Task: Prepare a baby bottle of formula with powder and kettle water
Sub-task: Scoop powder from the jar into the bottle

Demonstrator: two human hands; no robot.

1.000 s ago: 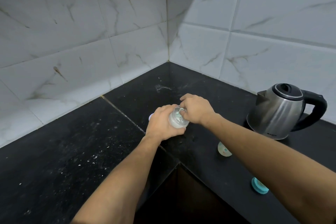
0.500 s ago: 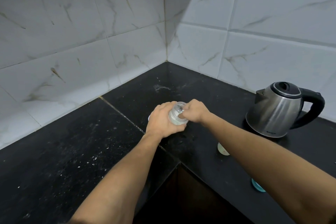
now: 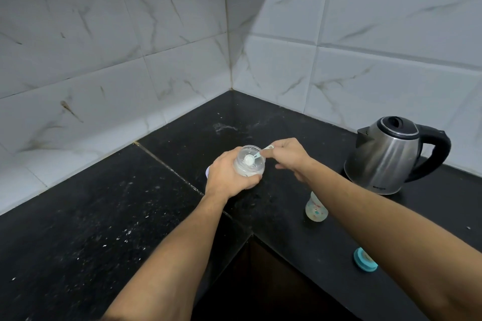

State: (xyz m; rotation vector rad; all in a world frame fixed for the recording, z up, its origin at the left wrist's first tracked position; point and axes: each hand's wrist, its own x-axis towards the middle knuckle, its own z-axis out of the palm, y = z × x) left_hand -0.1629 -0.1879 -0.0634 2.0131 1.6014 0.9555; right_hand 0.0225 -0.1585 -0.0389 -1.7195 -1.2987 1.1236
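the left hand [image 3: 227, 177] has its fingers wrapped round a clear powder jar [image 3: 250, 168], the right hand [image 3: 289, 156] pinches a scoop [image 3: 254, 157] whose powder-filled bowl sits over the jar's mouth, the baby bottle [image 3: 315, 210] stands on the black counter [image 3: 104, 216] at the jar's 4 o'clock, and the kettle [image 3: 388, 159] at 3 o'clock.

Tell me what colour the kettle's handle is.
The handle is black, on a brushed steel kettle; the head view shows it clearly.

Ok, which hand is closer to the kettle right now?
Right. The right hand, pinching the scoop, sits between the jar and the kettle; the left hand grips the jar, farther left.
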